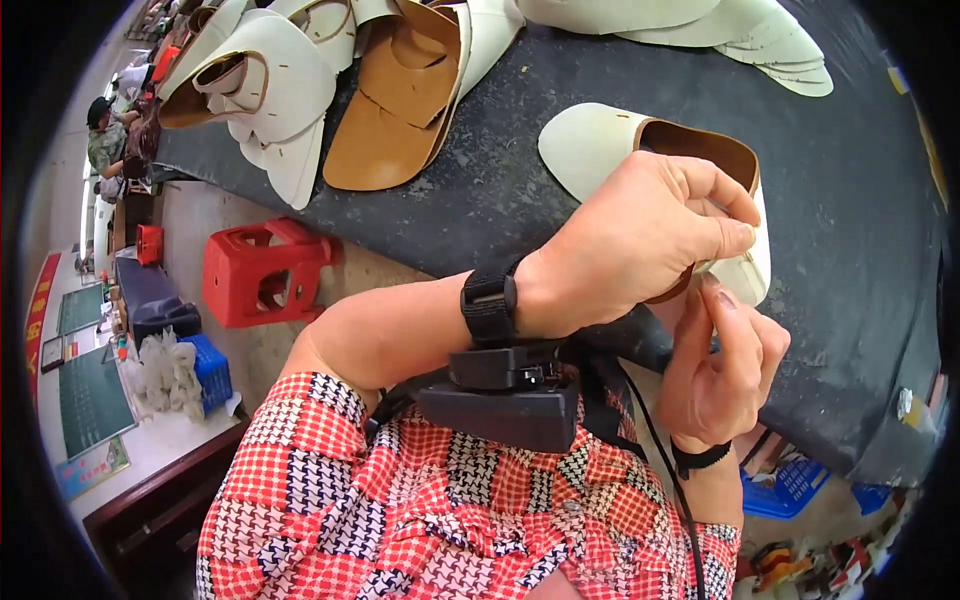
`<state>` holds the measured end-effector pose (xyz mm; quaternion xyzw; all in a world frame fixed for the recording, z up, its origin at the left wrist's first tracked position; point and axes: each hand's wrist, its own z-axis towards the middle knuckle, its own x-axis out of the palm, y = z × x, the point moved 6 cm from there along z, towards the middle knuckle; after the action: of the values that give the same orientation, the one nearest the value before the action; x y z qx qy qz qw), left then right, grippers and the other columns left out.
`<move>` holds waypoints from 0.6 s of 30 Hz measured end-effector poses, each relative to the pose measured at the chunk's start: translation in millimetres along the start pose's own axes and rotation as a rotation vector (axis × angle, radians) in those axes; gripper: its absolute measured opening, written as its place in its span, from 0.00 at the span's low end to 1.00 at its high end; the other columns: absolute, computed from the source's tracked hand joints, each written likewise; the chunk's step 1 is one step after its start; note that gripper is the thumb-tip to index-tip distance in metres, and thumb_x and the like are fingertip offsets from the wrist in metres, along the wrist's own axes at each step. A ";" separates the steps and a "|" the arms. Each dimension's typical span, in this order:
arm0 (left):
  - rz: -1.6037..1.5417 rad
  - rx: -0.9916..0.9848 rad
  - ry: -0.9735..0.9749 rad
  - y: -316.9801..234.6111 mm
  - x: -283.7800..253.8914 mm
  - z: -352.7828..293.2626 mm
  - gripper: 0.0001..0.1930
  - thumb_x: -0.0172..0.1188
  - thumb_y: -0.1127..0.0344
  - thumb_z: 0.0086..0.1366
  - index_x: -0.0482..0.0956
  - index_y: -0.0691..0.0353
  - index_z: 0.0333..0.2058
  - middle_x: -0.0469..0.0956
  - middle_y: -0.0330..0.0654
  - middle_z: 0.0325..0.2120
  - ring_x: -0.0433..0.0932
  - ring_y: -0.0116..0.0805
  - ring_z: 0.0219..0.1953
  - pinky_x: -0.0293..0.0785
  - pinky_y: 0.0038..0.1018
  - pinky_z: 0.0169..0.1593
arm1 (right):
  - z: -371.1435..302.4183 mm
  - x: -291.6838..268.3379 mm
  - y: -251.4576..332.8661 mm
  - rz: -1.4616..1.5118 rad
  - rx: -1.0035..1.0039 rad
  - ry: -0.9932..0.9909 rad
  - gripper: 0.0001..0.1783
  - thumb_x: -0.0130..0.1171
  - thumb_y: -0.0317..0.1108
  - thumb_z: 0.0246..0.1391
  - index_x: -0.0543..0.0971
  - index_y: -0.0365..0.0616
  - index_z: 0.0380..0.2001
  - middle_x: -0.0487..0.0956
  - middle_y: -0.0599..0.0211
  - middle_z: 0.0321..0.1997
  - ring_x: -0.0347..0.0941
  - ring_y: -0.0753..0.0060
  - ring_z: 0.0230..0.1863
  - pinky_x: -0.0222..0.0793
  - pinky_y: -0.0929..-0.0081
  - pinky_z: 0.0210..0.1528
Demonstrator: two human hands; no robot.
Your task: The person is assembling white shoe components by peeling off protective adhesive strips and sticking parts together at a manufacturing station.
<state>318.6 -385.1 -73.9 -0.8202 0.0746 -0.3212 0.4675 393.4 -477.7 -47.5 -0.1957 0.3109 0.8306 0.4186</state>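
A white leather shoe upper (pixel 586 145) with a brown lining lies on the dark-covered table in front of me, curved into a loop. Over its near side bends my left hand (pixel 630 235), thumb and forefinger closed in a pinch at the right edge of the upper. Just below it, close to the front edge of the table, my right hand (pixel 728 365) also has its thumb and forefinger pinched, with the other fingers curled. Whatever sits between the fingertips of either hand is too small to make out. The left hand hides part of the upper.
More uppers lie on the dark tabletop (pixel 450 215): white ones (pixel 290 60) at the far left, one brown side up (pixel 400 125), and a white stack (pixel 740 30) at the far right. A red stool (pixel 255 275) stands left. A cable (pixel 665 450) hangs before me.
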 end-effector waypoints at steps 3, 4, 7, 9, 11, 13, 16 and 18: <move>0.012 -0.014 -0.023 3.3 1.3 3.8 0.10 0.58 0.68 0.58 0.74 0.64 0.38 0.72 0.31 0.20 0.66 0.16 0.18 0.59 0.14 0.18 | -1.2 -0.8 -5.2 -0.043 -0.044 0.020 0.23 0.62 0.12 0.36 0.72 0.39 0.39 0.78 0.61 0.34 0.70 0.68 0.32 0.64 0.77 0.33; 0.012 -0.015 -0.026 4.2 1.9 5.3 0.10 0.58 0.68 0.58 0.74 0.64 0.38 0.72 0.31 0.20 0.66 0.16 0.18 0.59 0.14 0.18 | -2.8 -1.7 -6.6 -0.082 -0.068 0.037 0.23 0.62 0.13 0.35 0.73 0.39 0.39 0.78 0.63 0.34 0.69 0.69 0.31 0.63 0.77 0.33; 0.014 -0.026 -0.042 8.8 3.0 9.6 0.10 0.58 0.68 0.58 0.75 0.65 0.38 0.73 0.31 0.22 0.67 0.15 0.18 0.59 0.14 0.19 | -6.8 -0.7 -8.8 -0.083 -0.151 0.155 0.16 0.60 0.24 0.37 0.75 0.38 0.35 0.78 0.60 0.38 0.65 0.72 0.34 0.59 0.76 0.32; -0.024 0.063 -0.097 7.8 1.7 13.0 0.10 0.58 0.69 0.58 0.75 0.65 0.37 0.75 0.33 0.23 0.66 0.14 0.19 0.59 0.13 0.19 | -19.3 7.1 -7.5 -0.017 -0.193 0.252 0.15 0.57 0.27 0.37 0.75 0.40 0.34 0.78 0.63 0.35 0.65 0.73 0.32 0.59 0.77 0.31; 0.009 0.076 -0.096 4.1 9.0 15.2 0.10 0.58 0.69 0.57 0.75 0.65 0.37 0.76 0.34 0.24 0.67 0.14 0.20 0.59 0.12 0.20 | -41.3 19.1 -9.7 0.118 -0.105 0.599 0.13 0.56 0.28 0.38 0.75 0.40 0.32 0.76 0.66 0.28 0.67 0.70 0.28 0.62 0.74 0.29; 0.084 0.028 -0.073 -1.8 15.6 11.1 0.12 0.58 0.71 0.57 0.74 0.64 0.40 0.77 0.36 0.27 0.70 0.15 0.24 0.62 0.12 0.24 | -64.3 21.1 -18.3 0.472 0.143 1.041 0.09 0.53 0.28 0.42 0.74 0.40 0.30 0.71 0.65 0.19 0.69 0.62 0.25 0.66 0.67 0.29; 0.204 0.148 -0.062 -8.4 14.7 -11.0 0.16 0.58 0.74 0.56 0.70 0.62 0.45 0.78 0.39 0.28 0.73 0.18 0.29 0.67 0.14 0.30 | -1.2 -30.5 -37.9 0.949 0.360 0.817 0.12 0.60 0.22 0.35 0.77 0.39 0.30 0.73 0.63 0.16 0.70 0.69 0.16 0.63 0.78 0.18; 0.240 0.181 -0.043 3.7 13.0 -15.4 0.24 0.56 0.77 0.55 0.63 0.60 0.51 0.78 0.42 0.29 0.75 0.23 0.32 0.70 0.18 0.35 | 5.0 -65.8 -72.6 0.731 0.774 0.249 0.06 0.53 0.18 0.42 0.76 0.36 0.27 0.75 0.69 0.17 0.68 0.80 0.16 0.60 0.85 0.17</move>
<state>320.2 -403.6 -65.5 -0.7665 0.1330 -0.2509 0.5761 490.1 -479.0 -30.9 -0.0034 0.6888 0.7174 0.1043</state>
